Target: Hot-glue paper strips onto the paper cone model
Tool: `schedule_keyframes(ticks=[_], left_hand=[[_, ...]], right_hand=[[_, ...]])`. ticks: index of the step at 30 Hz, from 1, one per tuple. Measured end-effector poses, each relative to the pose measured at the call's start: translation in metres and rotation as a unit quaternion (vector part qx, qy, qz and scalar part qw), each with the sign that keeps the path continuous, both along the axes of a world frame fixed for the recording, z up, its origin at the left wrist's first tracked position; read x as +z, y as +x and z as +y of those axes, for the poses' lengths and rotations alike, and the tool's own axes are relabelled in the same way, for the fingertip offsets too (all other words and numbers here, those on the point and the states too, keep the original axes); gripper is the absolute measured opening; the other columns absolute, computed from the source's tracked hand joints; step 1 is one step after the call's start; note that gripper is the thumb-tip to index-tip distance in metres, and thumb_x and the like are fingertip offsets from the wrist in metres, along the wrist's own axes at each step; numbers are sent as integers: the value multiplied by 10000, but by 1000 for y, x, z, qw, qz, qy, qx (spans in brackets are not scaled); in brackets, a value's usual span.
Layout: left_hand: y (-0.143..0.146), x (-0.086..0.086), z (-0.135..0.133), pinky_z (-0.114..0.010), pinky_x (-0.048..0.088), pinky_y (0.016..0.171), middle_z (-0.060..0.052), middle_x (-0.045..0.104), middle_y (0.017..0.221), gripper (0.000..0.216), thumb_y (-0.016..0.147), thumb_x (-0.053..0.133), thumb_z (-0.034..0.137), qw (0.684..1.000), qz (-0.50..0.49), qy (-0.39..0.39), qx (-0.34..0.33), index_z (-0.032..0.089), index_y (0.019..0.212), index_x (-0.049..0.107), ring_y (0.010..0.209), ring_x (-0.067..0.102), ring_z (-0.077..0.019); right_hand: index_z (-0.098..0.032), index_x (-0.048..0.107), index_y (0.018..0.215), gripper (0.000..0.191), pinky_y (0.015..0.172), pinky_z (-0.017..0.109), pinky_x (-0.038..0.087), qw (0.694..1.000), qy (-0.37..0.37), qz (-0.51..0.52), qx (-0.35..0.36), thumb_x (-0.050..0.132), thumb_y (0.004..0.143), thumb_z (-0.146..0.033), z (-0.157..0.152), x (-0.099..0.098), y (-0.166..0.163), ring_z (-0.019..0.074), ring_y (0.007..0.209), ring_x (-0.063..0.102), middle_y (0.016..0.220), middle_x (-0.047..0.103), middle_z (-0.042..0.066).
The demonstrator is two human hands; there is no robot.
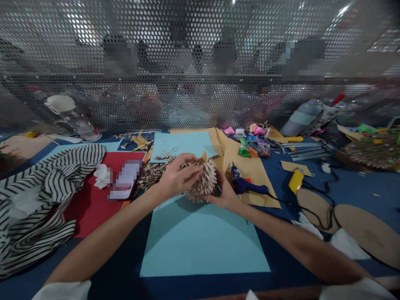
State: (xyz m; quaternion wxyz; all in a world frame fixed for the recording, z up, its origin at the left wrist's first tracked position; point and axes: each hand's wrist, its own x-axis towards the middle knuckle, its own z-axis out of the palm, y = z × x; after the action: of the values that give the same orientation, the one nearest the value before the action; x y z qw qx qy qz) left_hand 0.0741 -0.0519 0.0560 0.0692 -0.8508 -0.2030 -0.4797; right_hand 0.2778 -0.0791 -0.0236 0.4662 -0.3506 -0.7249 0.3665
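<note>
Piece: one, covered in overlapping husk-like scales (201,183); it is the clock's centre, with twelve toward the mesh (187,50), and sits between both hands over blue paper.
Left hand: one (179,175), at the piece's upper left; fingers bent, index and thumb tips brought close together at its tan tip (203,156); whether they pinch anything cannot be told.
Right hand: one (226,195), curved round the piece's right side, thumb at the lower front, spread away from the other fingers.
Blue sheets: three visible areas, at six (204,246), eleven (184,143) and ten (115,146).
Loose husks: one heap (151,175) at nine, too many to count.
Phone: one (125,179), at nine, on one red sheet (89,208); a crumpled tissue (102,176) lies beside it.
Striped cloth: one (59,183), farther out at nine.
Glue gun: one, blue (250,186), at three, on tan paper (265,175).
Cardboard discs: two (315,206) (368,231), between three and four.
Husk-covered work: one more (373,150), far out near three.
Packets: several (243,148) at two, with pink, green, orange and purple material inside; crowded, hard to count.
Bottle: one, grey (301,118), tilted, farther out at two; contents hidden.
Clear container: one (87,129) at ten; contents too blurred.
</note>
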Motion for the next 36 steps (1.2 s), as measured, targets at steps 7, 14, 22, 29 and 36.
schedule_keyframes(ticks=[7,14,22,29,36], left_hand=[[0,1,-1,-296,561,766,-101,573,1032,223,808,614,121,1000,5,-3,8,204,1014,625,981,591,-174],[0,-1,0,-300,559,775,-113,555,1042,243,793,624,99,1000,7,4,3,181,1022,622,981,586,-176],[0,-2,0,-293,554,775,-107,557,1055,260,791,628,102,1000,-1,0,2,190,1035,622,995,583,-175],[0,-3,0,-303,559,775,-94,569,1044,235,807,623,127,1000,-1,-11,11,214,1025,623,971,587,-164],[0,-3,1,-291,553,775,-97,570,1048,229,797,633,119,1000,0,-7,8,206,1009,631,964,586,-161]], right_hand=[[-235,231,1385,855,1071,495,335,1000,9,4,9,714,710,-441,-1,2,0,336,1296,382,1391,370,154],[-232,239,1390,871,1074,504,330,1000,4,1,3,723,701,-454,0,1,0,344,1303,376,1400,370,157],[-228,236,1394,894,1076,517,320,1000,-5,-2,0,734,688,-458,0,-1,1,354,1305,371,1409,362,165],[-226,236,1394,911,1078,530,313,1000,-9,-5,-6,737,677,-480,0,-2,1,353,1307,364,1410,357,169],[-233,237,1390,879,1085,518,308,1000,6,-12,-5,728,696,-456,0,-1,1,345,1313,357,1411,359,155]])
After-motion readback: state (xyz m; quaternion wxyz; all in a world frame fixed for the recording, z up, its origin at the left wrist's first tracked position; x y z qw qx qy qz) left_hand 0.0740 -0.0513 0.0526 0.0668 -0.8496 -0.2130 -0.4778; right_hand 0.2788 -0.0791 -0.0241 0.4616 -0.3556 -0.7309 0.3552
